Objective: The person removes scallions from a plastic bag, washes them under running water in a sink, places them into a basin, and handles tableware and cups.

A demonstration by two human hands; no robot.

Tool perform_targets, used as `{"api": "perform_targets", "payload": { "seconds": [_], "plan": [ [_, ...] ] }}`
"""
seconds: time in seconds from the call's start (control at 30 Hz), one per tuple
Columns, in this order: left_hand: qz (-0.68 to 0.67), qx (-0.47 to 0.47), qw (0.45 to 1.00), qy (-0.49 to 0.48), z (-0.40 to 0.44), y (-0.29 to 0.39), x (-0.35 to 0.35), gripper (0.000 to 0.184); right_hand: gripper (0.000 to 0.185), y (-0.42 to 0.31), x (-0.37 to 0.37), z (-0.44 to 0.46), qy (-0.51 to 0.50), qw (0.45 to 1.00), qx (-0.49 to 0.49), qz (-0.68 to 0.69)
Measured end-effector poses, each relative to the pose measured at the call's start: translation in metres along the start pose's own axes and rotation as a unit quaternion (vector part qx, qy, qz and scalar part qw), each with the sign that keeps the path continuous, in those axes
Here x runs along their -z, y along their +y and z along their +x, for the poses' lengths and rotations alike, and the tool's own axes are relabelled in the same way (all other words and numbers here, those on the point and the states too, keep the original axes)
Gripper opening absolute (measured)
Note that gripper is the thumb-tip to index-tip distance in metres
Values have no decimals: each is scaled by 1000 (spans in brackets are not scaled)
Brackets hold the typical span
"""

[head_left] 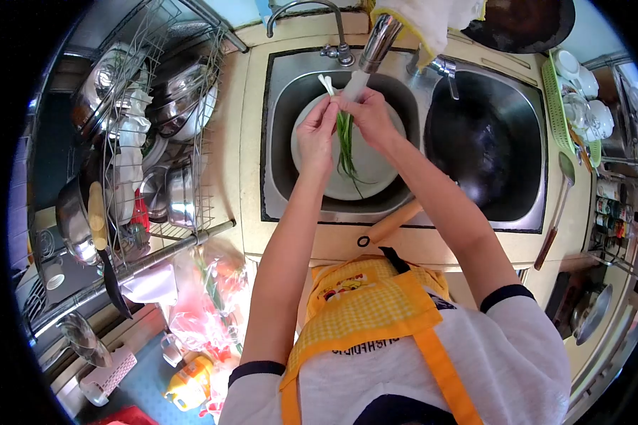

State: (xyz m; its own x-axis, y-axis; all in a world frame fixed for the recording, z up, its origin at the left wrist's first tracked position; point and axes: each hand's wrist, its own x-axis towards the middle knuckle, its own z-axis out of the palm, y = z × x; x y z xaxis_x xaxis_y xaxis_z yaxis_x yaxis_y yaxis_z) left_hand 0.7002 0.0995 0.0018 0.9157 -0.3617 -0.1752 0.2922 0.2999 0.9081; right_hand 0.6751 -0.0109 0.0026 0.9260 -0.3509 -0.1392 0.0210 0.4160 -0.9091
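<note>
While my left hand [316, 137] pinches a small bunch of slender green onions [344, 140] with white root ends, my right hand [373, 117] grips them too, its fingers closed just beside the left. The white ends point up toward the back of the counter; the green leaves hang toward me, over a round white basin [384, 168] set in the left bowl of a stainless-steel double sink [418, 106]. A clear stream of water [355, 85] falls from a shiny chrome spout [383, 40] beside my fingers. To the right of the sink lies a long metal spatula with a brown wooden handle [559, 201]; beyond it, a light-green plastic basket [554, 95] holds white bowls [590, 83]. On my left stands a wire rack [204, 152] of steel pots [182, 193].
</note>
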Motion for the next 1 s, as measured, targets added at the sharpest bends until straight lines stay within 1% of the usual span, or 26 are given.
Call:
{"api": "perform_targets", "payload": {
  "seconds": [0.03, 0.13, 0.23, 0.27, 0.33, 0.43, 0.53, 0.63, 0.73, 0.83, 0.93, 1.0],
  "plan": [
    [-2, 13, 1000, -1, 3, 0, 0, 33, 17, 5, 0, 4, 0, 999, 36, 34],
    [45, -34, 998, -29, 5, -6, -2, 34, 19, 7, -3, 5, 1, 983, -43, 181],
    [15, -5, 1000, -25, 7, -9, 9, 36, 21, 6, -9, 0, -8, 985, -84, 148],
    [20, -5, 999, -26, 7, -10, 12, 33, 22, 3, -8, -1, -28, 995, -51, 84],
    [29, -2, 999, -27, 1, -5, 15, 27, 24, -12, -9, -6, -68, 997, 13, -46],
    [53, 15, 998, -38, 1, -5, 24, 17, 26, -3, -1, 3, -83, 996, -30, 5],
    [18, -17, 999, -27, 4, -7, 23, 13, 26, -1, 2, 6, -71, 996, -44, -6],
    [-6, -2, 1000, -22, 4, -3, 22, 13, 27, -2, -1, 6, -70, 995, -57, 30],
    [-6, -9, 1000, -23, 5, -2, 25, 14, 26, 0, -2, 7, -80, 995, -43, 45],
    [16, -13, 999, -34, 4, 0, 26, 14, 27, -6, 2, 7, -101, 993, -56, 9],
    [37, -23, 998, -39, 4, 1, 27, 14, 26, -1, 0, 10, -74, 995, -73, 5],
    [34, 5, 999, -39, -1, 9, 21, 15, 24, 1, -1, 10, -86, 993, -73, 38]
  ]
}}
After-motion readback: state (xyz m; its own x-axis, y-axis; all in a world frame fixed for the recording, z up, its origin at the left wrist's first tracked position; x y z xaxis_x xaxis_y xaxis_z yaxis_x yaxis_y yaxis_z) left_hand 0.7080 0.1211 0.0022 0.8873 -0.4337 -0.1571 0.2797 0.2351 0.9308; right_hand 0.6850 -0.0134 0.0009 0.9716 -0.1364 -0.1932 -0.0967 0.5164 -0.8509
